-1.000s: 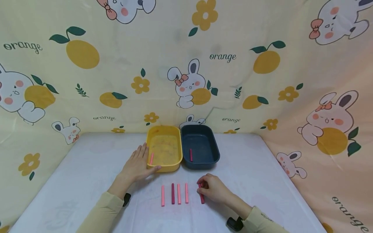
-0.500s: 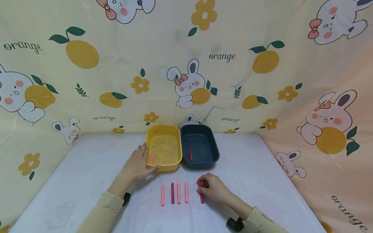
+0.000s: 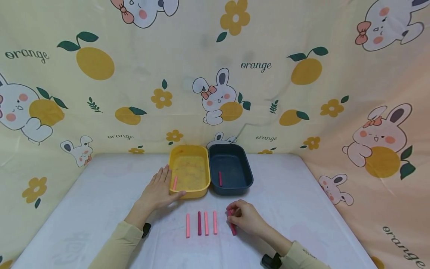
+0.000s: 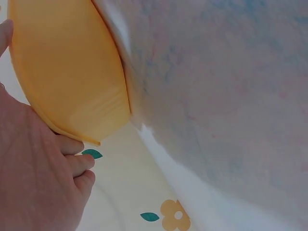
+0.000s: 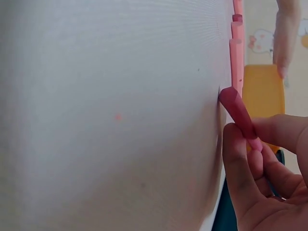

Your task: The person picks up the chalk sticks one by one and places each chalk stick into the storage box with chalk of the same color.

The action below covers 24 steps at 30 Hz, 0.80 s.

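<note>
My right hand (image 3: 246,218) pinches a dark red chalk stick (image 5: 237,109) between thumb and fingers, to the right of a row of loose sticks. The held stick slants, its near end close to the tabletop. In that row lie pink chalk sticks (image 3: 187,226) and one dark red stick (image 3: 199,223). My left hand (image 3: 156,190) rests on the yellow tray (image 3: 191,194), fingers straight along its left side and thumb across its front. One pink stick (image 3: 175,182) leans inside this tray. The dark blue tray (image 3: 231,191) beside it holds a dark red stick (image 3: 220,178).
A white cloth (image 3: 100,209) covers the table, with coloured smudges visible in the left wrist view. Behind the trays rises a printed curtain (image 3: 181,48) with rabbits and oranges, which also hangs at both sides.
The dark red chalk stick in my right hand leans slightly more than before. My left hand, the trays and the row of sticks stay where they were.
</note>
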Motion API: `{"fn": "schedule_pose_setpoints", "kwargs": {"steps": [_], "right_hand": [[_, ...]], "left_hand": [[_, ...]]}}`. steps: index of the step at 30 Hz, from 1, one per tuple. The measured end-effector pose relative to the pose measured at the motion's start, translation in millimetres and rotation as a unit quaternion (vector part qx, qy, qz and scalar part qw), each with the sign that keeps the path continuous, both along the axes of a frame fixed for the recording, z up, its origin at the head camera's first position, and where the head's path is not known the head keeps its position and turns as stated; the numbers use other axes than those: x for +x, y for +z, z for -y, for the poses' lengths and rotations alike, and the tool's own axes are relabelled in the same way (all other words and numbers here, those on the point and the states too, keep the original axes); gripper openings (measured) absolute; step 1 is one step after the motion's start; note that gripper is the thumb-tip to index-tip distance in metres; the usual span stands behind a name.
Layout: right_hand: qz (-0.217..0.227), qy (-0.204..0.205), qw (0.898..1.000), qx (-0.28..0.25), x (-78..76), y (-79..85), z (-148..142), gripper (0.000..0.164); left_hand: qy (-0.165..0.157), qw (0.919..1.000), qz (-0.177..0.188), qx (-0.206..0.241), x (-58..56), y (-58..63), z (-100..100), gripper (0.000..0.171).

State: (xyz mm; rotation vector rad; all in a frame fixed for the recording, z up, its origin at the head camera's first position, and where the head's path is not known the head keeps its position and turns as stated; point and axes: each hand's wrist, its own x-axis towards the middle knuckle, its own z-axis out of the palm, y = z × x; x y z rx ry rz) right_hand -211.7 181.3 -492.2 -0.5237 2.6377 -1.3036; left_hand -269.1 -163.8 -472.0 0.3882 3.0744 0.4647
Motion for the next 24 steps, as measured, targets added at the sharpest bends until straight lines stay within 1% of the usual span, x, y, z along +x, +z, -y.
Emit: {"fn": "schedule_pose_setpoints", "kwargs": {"steps": [5,12,24], "right_hand": [[-0.001,-0.017,1.000,-0.019,0.3,0.5,1.0,0.024],[-0.033,-0.053,0.997,-0.044,-1.6,3.4,1.5,0.024],[-0.086,-0.106,0.987,-0.087,-16.0,19.3,6.0,0.026]], "left_hand": [[0.001,1.0000,0.004,0.002,0.2,-0.4,-0.8,0.119],[0.000,1.0000,0.004,0.002,-0.3,-2.2,-0.3,0.119],[0.001,1.0000,0.005,0.006,0.0,-1.2,-0.4,0.119]]}}
